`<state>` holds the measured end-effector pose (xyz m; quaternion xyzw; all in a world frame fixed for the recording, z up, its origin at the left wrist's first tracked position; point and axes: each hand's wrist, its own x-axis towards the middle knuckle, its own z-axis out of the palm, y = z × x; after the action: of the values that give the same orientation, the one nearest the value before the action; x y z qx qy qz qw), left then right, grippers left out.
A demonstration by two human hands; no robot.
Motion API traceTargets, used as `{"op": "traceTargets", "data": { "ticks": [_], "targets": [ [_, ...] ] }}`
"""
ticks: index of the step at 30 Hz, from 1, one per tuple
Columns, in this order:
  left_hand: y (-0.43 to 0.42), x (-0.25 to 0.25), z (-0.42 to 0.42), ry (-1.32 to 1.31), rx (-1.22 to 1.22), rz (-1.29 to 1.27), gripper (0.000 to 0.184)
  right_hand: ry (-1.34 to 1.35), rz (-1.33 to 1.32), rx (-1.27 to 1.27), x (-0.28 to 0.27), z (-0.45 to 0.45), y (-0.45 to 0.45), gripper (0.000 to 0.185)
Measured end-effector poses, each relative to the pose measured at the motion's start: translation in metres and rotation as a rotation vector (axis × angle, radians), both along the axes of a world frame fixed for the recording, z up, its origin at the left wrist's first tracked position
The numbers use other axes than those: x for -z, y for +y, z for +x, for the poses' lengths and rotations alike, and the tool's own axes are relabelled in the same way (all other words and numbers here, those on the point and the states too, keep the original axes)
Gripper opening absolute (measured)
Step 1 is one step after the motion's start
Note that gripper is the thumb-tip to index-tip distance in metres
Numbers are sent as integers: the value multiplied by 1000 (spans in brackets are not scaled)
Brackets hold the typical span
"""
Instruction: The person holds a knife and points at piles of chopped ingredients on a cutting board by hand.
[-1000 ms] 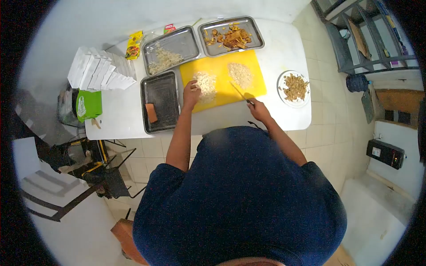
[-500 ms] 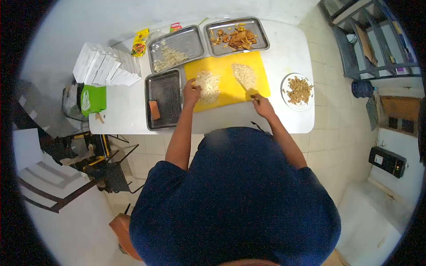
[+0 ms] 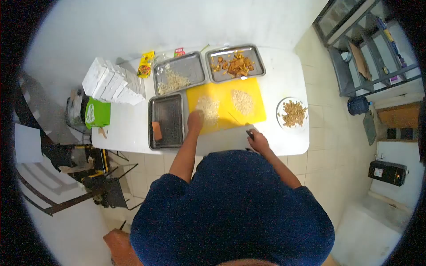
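On the yellow cutting board [image 3: 225, 87] lie two heaps of pale chopped food, a left heap [image 3: 208, 107] and a right heap [image 3: 242, 102]. My left hand [image 3: 195, 120] rests at the lower left edge of the left heap, fingers bent together; whatever is between them is too small to make out. My right hand [image 3: 258, 142] is closed around the dark handle of a knife [image 3: 251, 134], just below the board's front edge. The blade points up and left over the board, near the right heap.
Behind the board are a tray of pale shreds [image 3: 173, 83] and a tray of brown pieces [image 3: 237, 65]. A dark tray [image 3: 166, 119] with an orange block stands left, beside white boxes [image 3: 111, 82] and a green bag [image 3: 97, 113]. A plate of brown pieces [image 3: 293, 113] stands right.
The view has shifted, so the table appears lower. My right hand has drawn the knife back from the right heap toward the board's front edge. My left hand has moved down beside the left heap.
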<state>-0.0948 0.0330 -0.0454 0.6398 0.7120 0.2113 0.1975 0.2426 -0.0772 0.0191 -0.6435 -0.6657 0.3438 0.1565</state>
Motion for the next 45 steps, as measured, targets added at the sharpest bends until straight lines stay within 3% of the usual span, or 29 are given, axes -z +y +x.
{"op": "traceTargets", "data": {
  "ticks": [3,7,16,19,22,25,29,32,35,38,41,45],
  "targets": [
    [5,18,-7,-93,-11,-21,21,-53,76,-24,8,4,1,33],
    [0,-18,5,17,-57,28,17,75,79,24,12,1,-1,33],
    [-1,-47,14,-158,-37,74,10,-13,-33,-58,2,-3,5,36],
    [-3,-48,18,-81,-30,280,10,100,68,-57,6,-1,2,33],
    [-4,-50,19,-217,-76,280,11,80,21,-45,8,2,2,34],
    [-6,-47,22,-329,-81,449,15,124,25,-22,3,2,0,34],
    [-11,-50,27,-573,-175,301,22,155,-14,-62,12,3,6,35],
    [-17,-60,37,-641,-276,159,14,148,15,-75,11,5,9,35],
    [-24,-64,53,-1009,-406,101,10,174,-6,-96,10,10,12,35],
    [-30,-65,69,-1151,-415,99,17,218,-103,-90,2,14,13,34],
    [-25,-63,89,-1087,-545,27,27,231,-84,-91,1,20,16,33],
    [-28,-74,117,-1123,-469,-10,30,272,56,-114,11,32,20,33]
  ]
}}
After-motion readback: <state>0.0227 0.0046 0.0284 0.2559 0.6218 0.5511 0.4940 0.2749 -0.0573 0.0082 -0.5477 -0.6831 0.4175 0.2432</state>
